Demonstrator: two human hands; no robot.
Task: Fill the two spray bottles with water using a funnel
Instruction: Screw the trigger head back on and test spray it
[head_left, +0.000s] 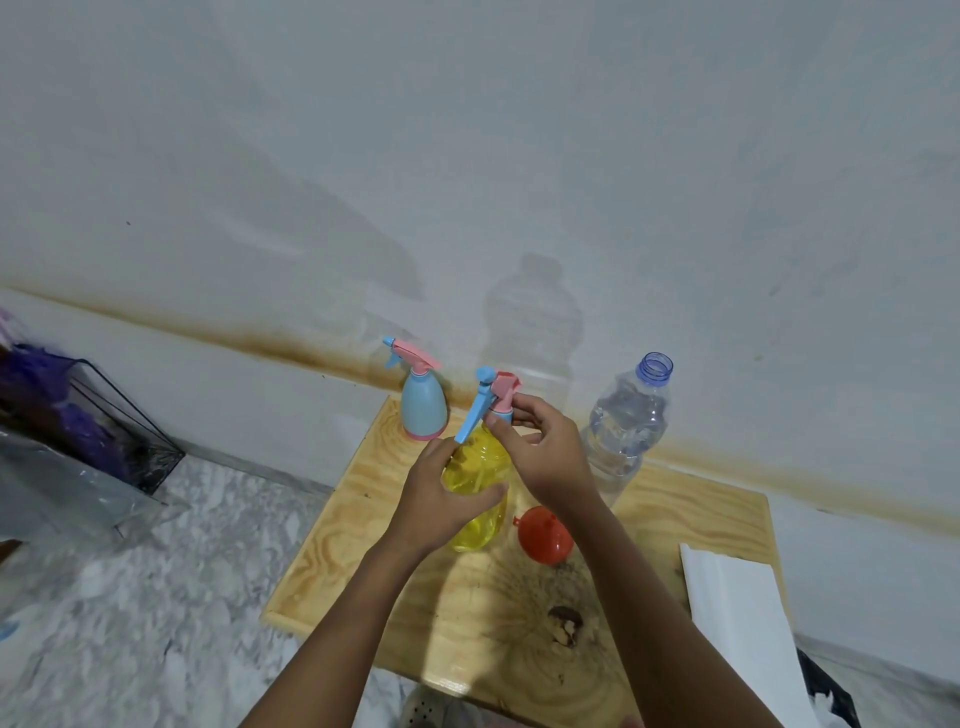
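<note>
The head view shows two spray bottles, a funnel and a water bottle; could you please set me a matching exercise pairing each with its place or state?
Things:
1. yellow spray bottle
2. blue spray bottle
3. red funnel
4. clear water bottle

Places or states:
A. stands uncapped at the right side of the board
B. rests on the board near the right wrist
C. gripped by the left hand, with the right hand pinching its neck
D. stands untouched at the board's far left corner

Pairs: 1-C, 2-D, 3-B, 4-A.
</note>
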